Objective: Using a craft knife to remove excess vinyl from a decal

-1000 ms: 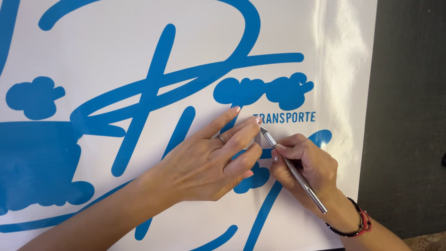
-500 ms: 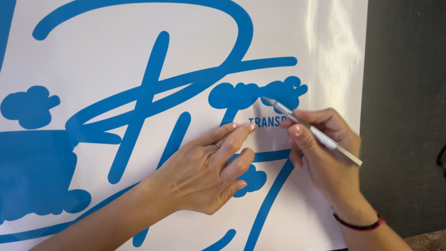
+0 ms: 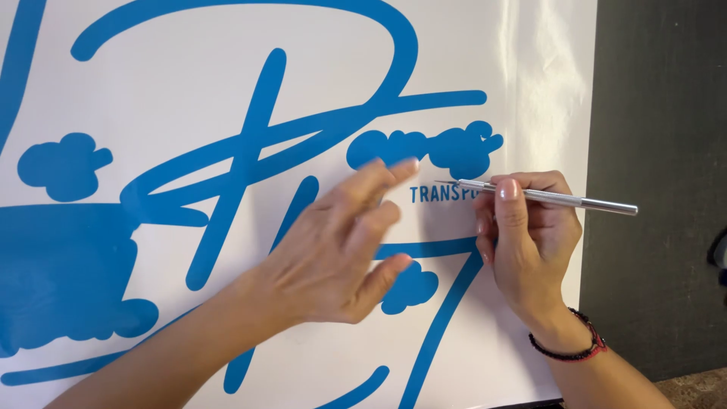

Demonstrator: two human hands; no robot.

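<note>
Item: white vinyl sheet, blue lettering, filling frame. Right hand gripped silver weeding tool, tip at small lettering, centre right. Left hand hovered loose, fingers spread. Weeding stage, apparently; steady tip needed.

tool: thin shiny silver stick, lying almost flat, sharp tip on the small blue letters | sheet: big white sheet with curvy blue shapes, spread flat
</note>
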